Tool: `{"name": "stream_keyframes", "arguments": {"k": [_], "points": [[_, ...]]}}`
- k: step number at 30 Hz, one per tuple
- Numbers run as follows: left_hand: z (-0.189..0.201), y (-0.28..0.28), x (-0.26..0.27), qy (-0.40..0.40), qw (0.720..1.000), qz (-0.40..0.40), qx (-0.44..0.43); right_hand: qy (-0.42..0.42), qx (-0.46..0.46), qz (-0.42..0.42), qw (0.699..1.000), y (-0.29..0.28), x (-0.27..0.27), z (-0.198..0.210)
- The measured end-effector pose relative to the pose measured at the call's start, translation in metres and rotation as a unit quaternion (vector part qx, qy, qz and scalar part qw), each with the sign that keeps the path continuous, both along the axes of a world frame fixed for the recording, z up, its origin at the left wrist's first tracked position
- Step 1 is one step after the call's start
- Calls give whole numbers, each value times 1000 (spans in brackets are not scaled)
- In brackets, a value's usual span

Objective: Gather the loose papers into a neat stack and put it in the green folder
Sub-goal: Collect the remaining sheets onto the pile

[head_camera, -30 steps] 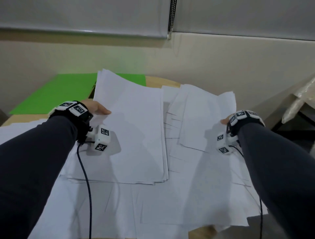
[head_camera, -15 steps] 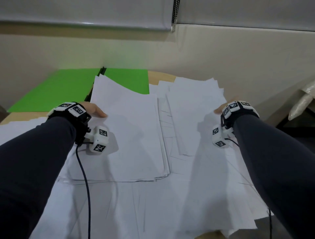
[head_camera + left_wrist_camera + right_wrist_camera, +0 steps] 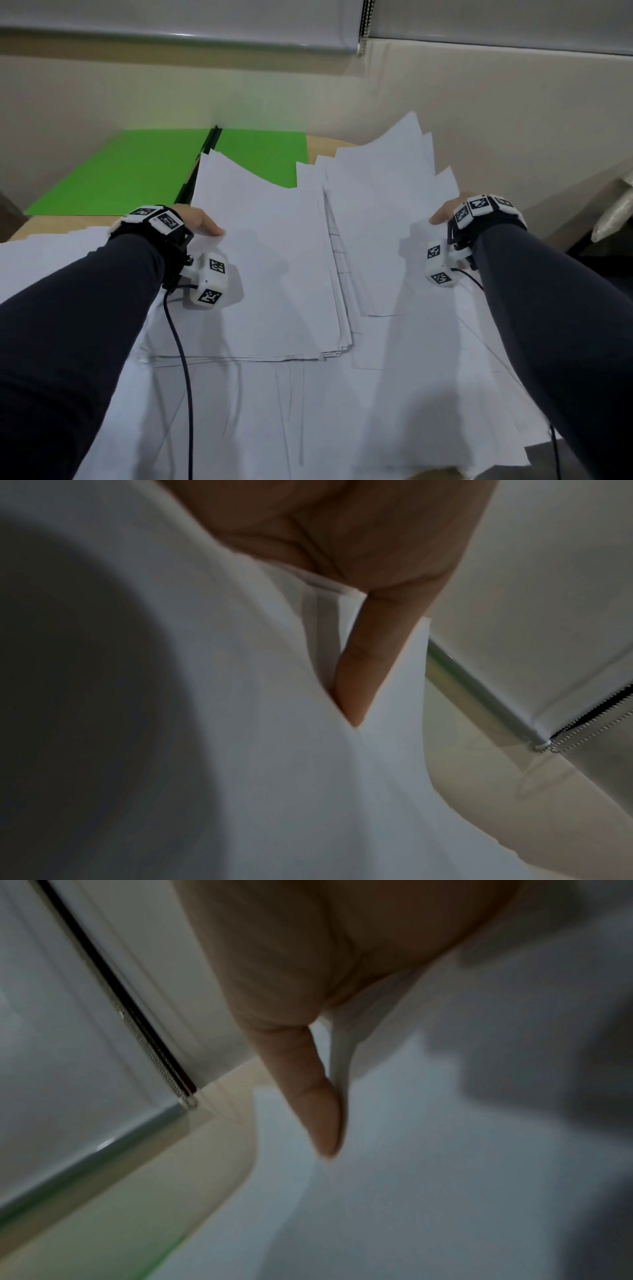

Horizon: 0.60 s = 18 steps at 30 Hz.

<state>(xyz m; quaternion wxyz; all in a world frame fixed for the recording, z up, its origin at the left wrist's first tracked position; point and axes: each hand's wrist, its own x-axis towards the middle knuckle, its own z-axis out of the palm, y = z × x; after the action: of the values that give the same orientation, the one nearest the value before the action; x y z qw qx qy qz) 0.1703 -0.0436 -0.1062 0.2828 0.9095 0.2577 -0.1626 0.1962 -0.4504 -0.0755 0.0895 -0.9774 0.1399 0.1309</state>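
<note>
Two sheaves of white paper are raised off the table. My left hand (image 3: 198, 222) grips the left sheaf (image 3: 270, 274) at its left edge, thumb (image 3: 356, 674) on top and fingers hidden beneath. My right hand (image 3: 445, 214) grips the right sheaf (image 3: 387, 219) at its right edge, thumb (image 3: 315, 1104) lying on the paper; its far corners fan upward. The open green folder (image 3: 120, 174) lies flat at the back left, partly behind the left sheaf. More loose sheets (image 3: 308, 418) cover the table below.
A cream wall (image 3: 308, 85) with window blinds and a bead chain (image 3: 364, 24) stands just behind the table. The wooden table edge (image 3: 315, 144) shows beside the folder. A plastic-wrapped object (image 3: 616, 212) sits off the table's right side. Wrist cables trail over the papers.
The right sheaf has tilted up, its far corners now fanned high against the wall. My right hand has moved slightly away and up. The left hand and its sheaf stay nearly still.
</note>
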Motion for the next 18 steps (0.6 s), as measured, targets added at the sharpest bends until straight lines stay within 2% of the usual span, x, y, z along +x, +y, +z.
{"name": "stream_keyframes", "arguments": {"k": [2,4,5,10,18], "points": [[-3,2,3,11,1000,-13,-8,44,113,-60,991,1,8,-4],[-2,2,2,7,1000,-23,-6,51,163,-110,979,5,11,-5],[-1,1,0,4,1000,-22,-8,42,168,-124,977,6,15,-8],[1,2,-3,-9,1000,-12,-1,-29,126,-73,989,7,19,-14],[14,10,-30,-35,999,-1,-9,-177,194,-102,959,32,-21,19]]}}
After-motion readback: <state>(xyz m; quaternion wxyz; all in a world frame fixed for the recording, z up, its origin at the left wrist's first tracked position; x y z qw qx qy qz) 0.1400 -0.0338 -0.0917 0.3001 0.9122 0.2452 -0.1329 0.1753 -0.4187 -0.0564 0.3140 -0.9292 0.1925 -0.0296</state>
